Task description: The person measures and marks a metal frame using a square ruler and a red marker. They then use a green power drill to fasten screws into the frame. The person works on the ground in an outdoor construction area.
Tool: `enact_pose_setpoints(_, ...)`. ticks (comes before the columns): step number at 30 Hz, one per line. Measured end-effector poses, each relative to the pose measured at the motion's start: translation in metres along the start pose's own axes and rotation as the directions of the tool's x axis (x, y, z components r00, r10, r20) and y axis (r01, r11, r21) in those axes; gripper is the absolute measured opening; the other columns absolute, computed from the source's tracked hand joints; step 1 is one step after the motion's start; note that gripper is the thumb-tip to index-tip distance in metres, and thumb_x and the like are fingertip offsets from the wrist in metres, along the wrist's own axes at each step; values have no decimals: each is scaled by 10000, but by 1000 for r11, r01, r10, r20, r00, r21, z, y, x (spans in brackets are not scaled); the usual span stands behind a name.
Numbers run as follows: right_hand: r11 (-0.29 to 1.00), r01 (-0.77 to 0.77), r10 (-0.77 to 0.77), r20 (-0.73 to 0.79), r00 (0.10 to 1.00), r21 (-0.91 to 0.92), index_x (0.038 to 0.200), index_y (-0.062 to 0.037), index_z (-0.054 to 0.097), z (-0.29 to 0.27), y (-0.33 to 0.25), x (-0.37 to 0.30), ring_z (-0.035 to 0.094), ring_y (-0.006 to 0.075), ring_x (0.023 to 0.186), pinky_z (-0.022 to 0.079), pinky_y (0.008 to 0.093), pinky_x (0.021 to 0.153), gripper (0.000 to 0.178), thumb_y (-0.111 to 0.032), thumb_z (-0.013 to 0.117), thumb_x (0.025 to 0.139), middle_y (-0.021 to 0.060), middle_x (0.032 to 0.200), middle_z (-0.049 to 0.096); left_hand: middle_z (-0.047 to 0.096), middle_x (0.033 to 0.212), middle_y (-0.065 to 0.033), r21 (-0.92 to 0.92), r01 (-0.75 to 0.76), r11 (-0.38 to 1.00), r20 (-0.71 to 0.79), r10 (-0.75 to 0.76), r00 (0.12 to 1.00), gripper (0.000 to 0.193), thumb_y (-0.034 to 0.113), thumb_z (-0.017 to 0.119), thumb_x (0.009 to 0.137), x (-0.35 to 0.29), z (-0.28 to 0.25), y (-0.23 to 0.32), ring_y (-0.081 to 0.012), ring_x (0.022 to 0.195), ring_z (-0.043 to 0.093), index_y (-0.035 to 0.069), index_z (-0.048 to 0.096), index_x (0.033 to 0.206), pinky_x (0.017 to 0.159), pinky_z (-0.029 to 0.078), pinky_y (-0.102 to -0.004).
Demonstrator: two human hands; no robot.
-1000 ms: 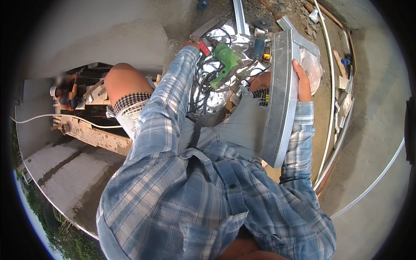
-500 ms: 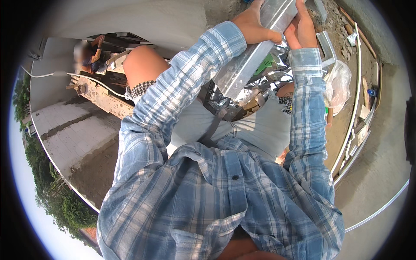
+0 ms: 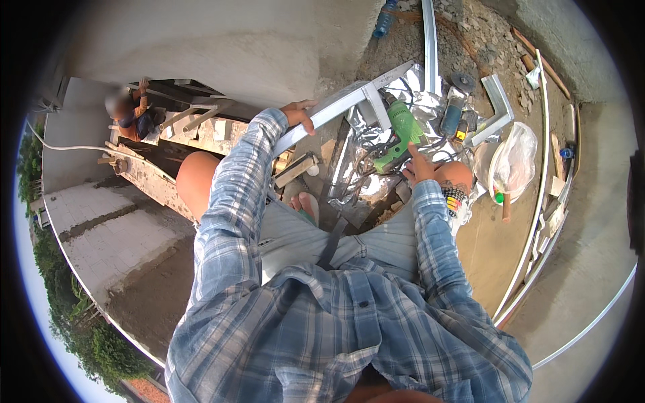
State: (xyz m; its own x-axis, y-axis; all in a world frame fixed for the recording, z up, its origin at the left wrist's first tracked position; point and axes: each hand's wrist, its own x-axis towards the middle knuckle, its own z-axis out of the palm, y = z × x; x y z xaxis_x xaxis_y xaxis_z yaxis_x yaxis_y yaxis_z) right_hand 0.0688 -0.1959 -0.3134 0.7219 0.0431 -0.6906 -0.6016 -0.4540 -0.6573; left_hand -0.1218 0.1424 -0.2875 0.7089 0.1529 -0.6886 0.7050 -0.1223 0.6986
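My left hand (image 3: pixel 299 117) is closed around a silver metal channel (image 3: pixel 330 110), which slants up to the right and has a short cross-piece joined to it. My right hand (image 3: pixel 421 166) is beside the handle of a green power drill (image 3: pixel 404 125). Its fingers are stretched out toward the handle and not wrapped round it; whether the fingertips touch it I cannot tell. Crumpled silver foil (image 3: pixel 349 158) lies under and around the drill. Just right of the drill is a teal angle grinder (image 3: pixel 452 115) with a dark disc (image 3: pixel 463 80).
An L-shaped metal channel (image 3: pixel 498 111) and a clear plastic bag (image 3: pixel 517 158) lie to the right. A long metal strip (image 3: pixel 430 50) and a blue bottle (image 3: pixel 384 20) are at the far side. Pale pipes run along the right wall. Another person (image 3: pixel 131 117) works among planks at far left.
The metal channel has come down and left, now in my left hand alone. My right hand has let go of it and dropped to the drill's handle. The drill and grinder have come into full view.
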Motion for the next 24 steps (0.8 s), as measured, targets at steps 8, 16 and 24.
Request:
enact_pose_setpoints(8, 819, 3, -101, 137, 985, 574, 1062, 17, 577, 42, 22, 42, 639, 243, 803, 542, 424, 668, 480, -269, 764, 725, 96, 919, 626, 494, 1334, -173, 41, 71, 997, 50, -73, 996, 1013, 218, 782, 507, 4, 0, -11, -313, 1229, 449, 193, 372, 1433, 1023, 336, -363)
enact_pose_setpoints(16, 883, 49, -139, 160, 977, 467, 1066, -45, 544, -31, -42, -36, 616, 231, 693, 536, 369, 608, 328, -264, 634, 839, 97, 825, 608, 499, 1351, -160, 182, 14, 983, 126, -38, 991, 824, 319, 772, 647, 48, 13, -13, -306, 1274, 427, 246, 441, 1398, 1060, 301, -382)
enact_pose_setpoints(24, 577, 278, -585, 151, 797, 768, 1194, 19, 465, -145, -30, -102, 591, 246, 871, 526, 369, 750, 506, -305, 650, 853, 127, 1033, 579, 564, 1305, -71, 391, -126, 912, 112, 89, 990, 664, 286, 718, 747, 106, 23, -30, -244, 1119, 567, 261, 482, 1368, 961, 409, -324)
